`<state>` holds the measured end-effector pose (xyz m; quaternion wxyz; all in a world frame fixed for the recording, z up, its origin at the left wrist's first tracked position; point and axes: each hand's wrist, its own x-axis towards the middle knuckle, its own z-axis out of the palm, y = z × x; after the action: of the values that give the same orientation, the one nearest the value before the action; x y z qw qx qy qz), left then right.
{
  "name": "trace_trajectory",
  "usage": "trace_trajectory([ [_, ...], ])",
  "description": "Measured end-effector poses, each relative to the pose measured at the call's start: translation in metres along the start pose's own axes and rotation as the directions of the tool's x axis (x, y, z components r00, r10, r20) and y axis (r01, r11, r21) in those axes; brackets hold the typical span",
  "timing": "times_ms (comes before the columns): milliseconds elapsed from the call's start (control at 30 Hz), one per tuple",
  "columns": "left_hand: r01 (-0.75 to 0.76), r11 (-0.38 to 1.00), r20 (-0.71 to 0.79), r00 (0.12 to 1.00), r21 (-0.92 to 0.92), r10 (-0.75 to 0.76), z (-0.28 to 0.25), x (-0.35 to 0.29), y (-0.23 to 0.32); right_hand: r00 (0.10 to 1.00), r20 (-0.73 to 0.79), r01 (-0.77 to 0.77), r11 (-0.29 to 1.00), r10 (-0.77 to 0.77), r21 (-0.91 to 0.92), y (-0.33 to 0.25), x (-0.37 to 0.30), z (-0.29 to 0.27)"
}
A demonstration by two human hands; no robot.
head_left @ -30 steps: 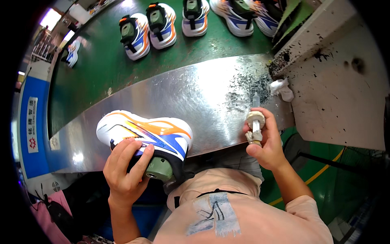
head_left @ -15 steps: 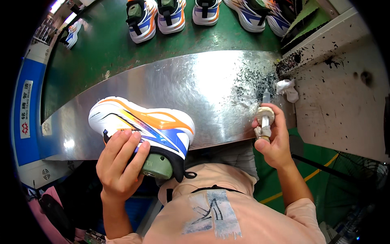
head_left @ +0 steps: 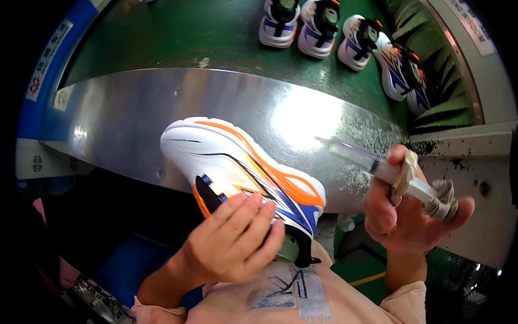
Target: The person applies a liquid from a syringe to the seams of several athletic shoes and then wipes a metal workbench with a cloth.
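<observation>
A white sneaker [head_left: 189, 148] with orange, blue and black parts is tilted sole-up and away over the near edge of the metal plate. My left hand [head_left: 229, 240] grips it by the upper near its opening, where a green shoe last [head_left: 290, 248] shows at the heel. In my right hand [head_left: 396, 216] is a clear syringe [head_left: 356, 155], its flange and plunger end wrapped in pale tape. The thumb lies at the plunger end and the fingers hold the flange. Its thin tip points left toward the sneaker, apart from it.
Several similar sneakers [head_left: 319, 32] stand on the green belt [head_left: 162, 40] beyond the metal plate [head_left: 124, 108]. Green bristle-like flaps [head_left: 431, 65] hang at the right. A pale side panel [head_left: 475, 162] with dark stains borders the right side.
The syringe has swung from upright to pointing left, and my right hand has come up with it. The sneaker sits further right in view, its toe raised. The view itself has turned.
</observation>
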<state>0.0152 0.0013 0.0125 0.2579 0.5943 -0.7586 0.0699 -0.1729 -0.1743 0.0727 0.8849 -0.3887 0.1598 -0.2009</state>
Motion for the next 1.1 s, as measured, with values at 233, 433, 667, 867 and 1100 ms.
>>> trace_trajectory([
  [233, -0.053, 0.998, -0.135, 0.989, 0.022, 0.056, 0.015, -0.023, 0.002, 0.879, 0.332, -0.367, 0.930, 0.343, 0.012, 0.013, 0.098, 0.052],
  [433, -0.081, 0.995, -0.224, 0.970, 0.053, 0.091, 0.025, -0.031, -0.003, 0.819, 0.345, -0.499, 0.866, 0.458, 0.033, 0.037, 0.133, 0.068],
  [667, -0.072, 0.997, -0.274, 0.959, 0.029, 0.077, 0.021, -0.034, -0.004, 0.789, 0.288, -0.560, 0.828, 0.543, -0.027, 0.042, 0.152, 0.081],
  [867, -0.059, 0.998, -0.283, 0.957, 0.014, 0.060, 0.021, -0.034, -0.005, 0.759, 0.237, -0.609, 0.790, 0.607, -0.070, 0.041, 0.165, 0.088],
  [1100, -0.071, 0.997, -0.289, 0.955, 0.017, 0.073, 0.022, -0.034, -0.008, 0.823, 0.233, -0.473, 0.852, 0.518, -0.224, 0.042, 0.150, 0.093],
])
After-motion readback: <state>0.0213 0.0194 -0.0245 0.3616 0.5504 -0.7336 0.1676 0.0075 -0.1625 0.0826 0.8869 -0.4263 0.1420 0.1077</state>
